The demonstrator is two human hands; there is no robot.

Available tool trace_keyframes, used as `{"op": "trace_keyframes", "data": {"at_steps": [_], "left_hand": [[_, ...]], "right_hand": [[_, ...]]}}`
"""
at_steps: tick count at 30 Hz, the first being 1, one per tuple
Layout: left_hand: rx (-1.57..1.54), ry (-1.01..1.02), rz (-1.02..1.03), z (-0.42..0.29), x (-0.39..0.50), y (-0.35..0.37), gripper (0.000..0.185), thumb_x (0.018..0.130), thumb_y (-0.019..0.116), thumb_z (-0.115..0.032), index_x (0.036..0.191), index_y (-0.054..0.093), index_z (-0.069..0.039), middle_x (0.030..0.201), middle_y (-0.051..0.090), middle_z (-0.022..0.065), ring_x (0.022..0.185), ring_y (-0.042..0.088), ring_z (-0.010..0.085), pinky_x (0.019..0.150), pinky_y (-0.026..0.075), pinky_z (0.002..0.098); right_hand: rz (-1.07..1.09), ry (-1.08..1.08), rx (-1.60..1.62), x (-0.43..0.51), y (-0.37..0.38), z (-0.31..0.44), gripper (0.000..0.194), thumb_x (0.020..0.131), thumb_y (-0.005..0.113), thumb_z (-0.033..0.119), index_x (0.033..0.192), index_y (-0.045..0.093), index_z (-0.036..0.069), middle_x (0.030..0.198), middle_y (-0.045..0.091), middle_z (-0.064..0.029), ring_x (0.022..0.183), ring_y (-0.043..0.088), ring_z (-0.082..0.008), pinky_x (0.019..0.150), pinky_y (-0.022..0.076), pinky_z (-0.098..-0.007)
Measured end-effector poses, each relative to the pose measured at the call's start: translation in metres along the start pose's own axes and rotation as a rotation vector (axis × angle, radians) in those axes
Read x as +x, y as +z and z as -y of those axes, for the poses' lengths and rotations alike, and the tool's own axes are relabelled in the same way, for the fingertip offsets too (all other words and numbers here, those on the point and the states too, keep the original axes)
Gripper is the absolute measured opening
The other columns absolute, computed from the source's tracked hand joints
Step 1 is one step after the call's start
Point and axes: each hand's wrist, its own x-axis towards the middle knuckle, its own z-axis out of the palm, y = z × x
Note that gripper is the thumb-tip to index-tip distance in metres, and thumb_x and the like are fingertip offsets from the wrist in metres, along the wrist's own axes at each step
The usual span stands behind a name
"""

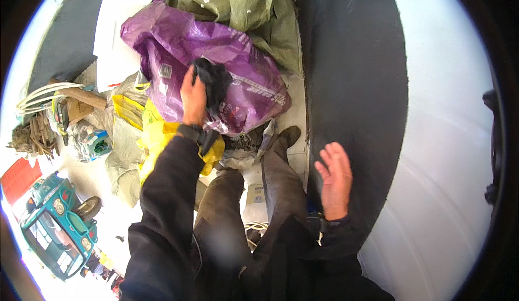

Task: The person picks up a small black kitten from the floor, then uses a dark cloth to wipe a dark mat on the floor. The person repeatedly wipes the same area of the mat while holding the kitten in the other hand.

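My left hand (193,100) grips a bunched black cloth-like item (216,82) over a large purple plastic woven sack (174,29). White printing runs along the sack's side. Whether the black item rests on the sack or hangs just above it, I cannot tell. My right hand (336,179) is off to the right, empty, with its fingers slightly apart, in front of the dark lower part of the wall (357,98). Below the sack, near my feet, lies a crumpled pale bag (239,159) with dark bits showing in it.
Green woven sacks (247,1) lie beyond the purple one. Yellow bags (152,118) lie by my left forearm. Further left are a wooden piece (83,97), coiled white tubing (44,96) and a wrapped pack (95,142). A teal three-wheeled vehicle (61,224) stands at lower left, beside a red crate (20,179).
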Motion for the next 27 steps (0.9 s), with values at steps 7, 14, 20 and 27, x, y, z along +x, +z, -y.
{"op": "trace_keyframes", "data": {"at_steps": [7, 14, 20, 27], "left_hand": [[-0.93, -0.478, 0.344, -0.029, -0.152, 0.015, 0.033, 0.098, 0.049, -0.017, 0.129, 0.051, -0.006, 0.117, 0.06, 0.006, 0.104, 0.06, 0.0174, 0.089, 0.051, 0.0322], [-1.209, -0.645, 0.342, -0.044, -0.205, -0.051, 0.039, 0.1, 0.043, -0.022, 0.135, 0.045, -0.008, 0.126, 0.055, 0.0076, 0.114, 0.056, 0.0214, 0.1, 0.045, 0.036], [-1.07, -0.791, 0.364, -0.055, -0.193, -0.09, 0.048, 0.098, 0.044, -0.04, 0.137, 0.045, -0.011, 0.132, 0.052, 0.0053, 0.12, 0.051, 0.0217, 0.102, 0.041, 0.0412], [-0.986, -0.656, 0.471, -0.064, -0.16, -0.068, 0.063, 0.098, 0.047, -0.042, 0.15, 0.026, -0.014, 0.146, 0.039, 0.0125, 0.131, 0.04, 0.0246, 0.106, 0.035, 0.0405]], "right_hand": [[0.438, -0.472, -0.875, -0.013, 0.067, -0.056, 0.075, 0.082, 0.071, 0.029, 0.141, 0.037, -0.002, 0.147, 0.034, -0.0241, 0.136, 0.036, -0.0322, 0.109, 0.0332, -0.0402], [0.74, -0.335, -0.811, -0.046, 0.135, -0.059, 0.087, 0.07, 0.078, 0.02, 0.142, 0.033, -0.001, 0.133, 0.048, -0.0137, 0.123, 0.045, -0.0213, 0.105, 0.0357, -0.0328], [0.646, -0.457, -0.99, -0.061, 0.187, -0.055, 0.064, 0.067, 0.071, 0.02, 0.125, 0.052, 0.001, 0.115, 0.061, -0.0205, 0.109, 0.058, -0.0354, 0.095, 0.0449, -0.0382], [0.384, -0.736, -0.959, 0.016, 0.234, 0.001, 0.062, 0.068, 0.066, 0.019, 0.124, 0.052, -0.004, 0.112, 0.062, -0.026, 0.107, 0.06, -0.037, 0.091, 0.0463, -0.0394]]}}
